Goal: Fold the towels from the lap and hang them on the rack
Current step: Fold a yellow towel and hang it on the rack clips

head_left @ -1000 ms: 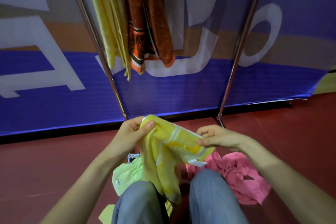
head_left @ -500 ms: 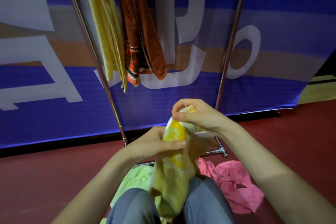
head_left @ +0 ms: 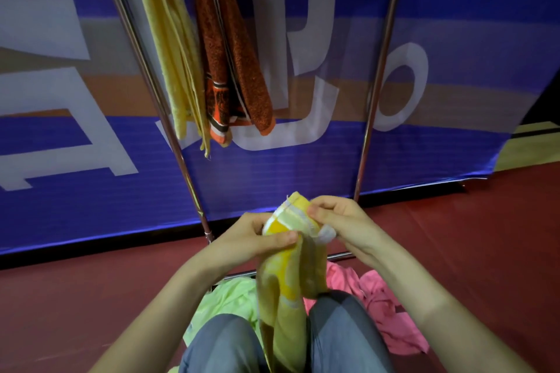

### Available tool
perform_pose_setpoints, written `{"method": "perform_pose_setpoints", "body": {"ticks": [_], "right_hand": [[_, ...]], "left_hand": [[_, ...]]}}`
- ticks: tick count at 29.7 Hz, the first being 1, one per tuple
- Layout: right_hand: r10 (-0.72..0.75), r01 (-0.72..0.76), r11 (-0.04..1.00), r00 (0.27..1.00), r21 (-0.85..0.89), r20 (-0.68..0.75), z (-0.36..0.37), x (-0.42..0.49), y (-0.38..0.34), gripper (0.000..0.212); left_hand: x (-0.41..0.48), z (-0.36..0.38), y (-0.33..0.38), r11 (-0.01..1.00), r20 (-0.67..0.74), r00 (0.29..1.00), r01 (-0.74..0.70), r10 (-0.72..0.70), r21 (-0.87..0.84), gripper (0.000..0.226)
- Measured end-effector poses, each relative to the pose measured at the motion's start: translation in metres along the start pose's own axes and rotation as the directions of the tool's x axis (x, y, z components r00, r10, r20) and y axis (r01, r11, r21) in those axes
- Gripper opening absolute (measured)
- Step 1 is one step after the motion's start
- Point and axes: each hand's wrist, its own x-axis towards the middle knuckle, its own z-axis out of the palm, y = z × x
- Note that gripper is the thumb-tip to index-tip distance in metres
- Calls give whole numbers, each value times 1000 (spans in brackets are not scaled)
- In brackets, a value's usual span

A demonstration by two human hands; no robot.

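Blue lettered banner (head_left: pixel 91 191) rises behind red floor (head_left: pixel 485 236)

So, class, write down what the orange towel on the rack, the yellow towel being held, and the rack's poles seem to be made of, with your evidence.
Orange towel: likely cotton terry; fuzzy, matte pile.
Yellow towel: soft woven cloth, probably cotton; it bunches limply, with a stitched white hem.
Rack poles: metal, perhaps chromed steel; thin, shiny tubes.
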Motion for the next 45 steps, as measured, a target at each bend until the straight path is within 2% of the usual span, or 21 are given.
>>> {"method": "perform_pose_setpoints", "body": {"ticks": [2,6,9,12,14,18,22,25,29,32,38,41,45], "right_hand": [[-38,42,997,998,-68,55,3,1,-6,19],[-59,75,986,993,-148,106,6,2,-13,15],[-50,63,994,989,-88,136,7,1,-13,9],[32,-40,997,992,65,120,2,1,1,28],[74,-92,986,989,137,130,-4,1,13,33],[120,-127,987,990,96,77,-14,3,43,16],[140,-145,979,989,142,45,-14,5,65,13],[125,-126,992,992,11,15,-15,8,79,5],[184,-187,971,982,-150,-36,-26,8,97,23],[204,-212,962,977,-173,-60,-35,6,108,23],[166,-205,972,946,-117,-278,-44,16,100,28],[120,-168,976,946,-140,-301,-47,19,82,27],[76,-129,978,951,-162,-299,-42,20,53,22]], "left_hand": [[0,1,6,1000,17,1000,-9,9,4,24],[3,1,19,995,-64,994,-85,88,49,22],[2,0,27,985,-106,982,-145,155,98,31],[0,-4,37,983,-154,972,-169,178,67,28],[0,-8,44,981,-172,966,-182,192,73,30],[-2,-15,55,972,-232,944,-218,233,88,29],[-4,-26,60,964,-305,915,-245,265,102,30],[-5,-36,60,958,-332,900,-253,283,134,31],[-8,-51,61,955,-394,870,-274,297,116,31],[-8,-61,59,962,-393,878,-240,273,133,30],[-13,-66,34,965,-463,861,-112,213,236,29],[-14,-67,3,973,-515,840,-62,171,221,29],[-5,-42,-33,977,-502,853,-43,144,208,46]]}}
